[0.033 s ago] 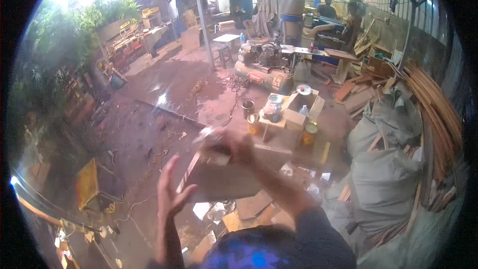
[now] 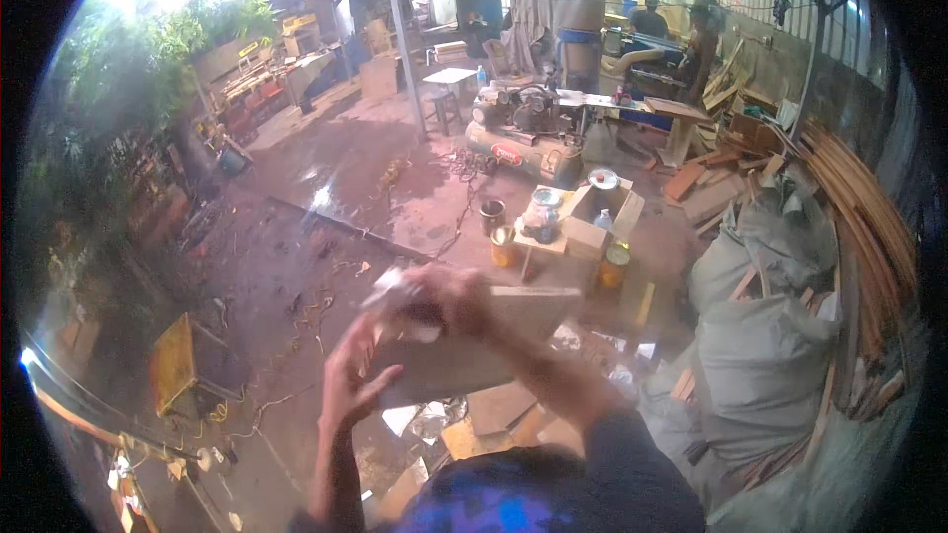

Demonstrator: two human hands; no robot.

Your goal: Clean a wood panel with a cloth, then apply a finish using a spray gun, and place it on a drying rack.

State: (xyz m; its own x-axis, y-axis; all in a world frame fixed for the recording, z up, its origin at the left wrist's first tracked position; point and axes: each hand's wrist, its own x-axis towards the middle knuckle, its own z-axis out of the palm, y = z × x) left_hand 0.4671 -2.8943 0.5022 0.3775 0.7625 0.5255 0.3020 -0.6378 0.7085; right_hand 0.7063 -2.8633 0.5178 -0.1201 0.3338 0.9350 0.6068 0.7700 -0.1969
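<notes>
My right hand (image 2: pixel 454 301) is closed over a crumpled whitish cloth-like wad (image 2: pixel 397 286), partly hidden and smeared by motion. It reaches in from the right, over the left end of a flat brownish board (image 2: pixel 454 360). Just left of that end is my left hand (image 2: pixel 355 375), with its thumb apart from raised fingers and no object visible in it. Whether its fingers touch the board cannot be made out.
Beyond the board stand open tins (image 2: pixel 503 247) and a low wooden stand (image 2: pixel 588 235) with containers. An air compressor (image 2: pixel 523 143) is farther back. Bulging grey sacks (image 2: pixel 760 365) and long wood strips (image 2: pixel 869 237) line the right. A small yellow-topped stool (image 2: pixel 173 365) is left. Two people sit far back.
My right hand has moved slightly left and nearer with the whitish wad. My left hand's fingers have shifted toward it, and the board's left edge is now more covered.
</notes>
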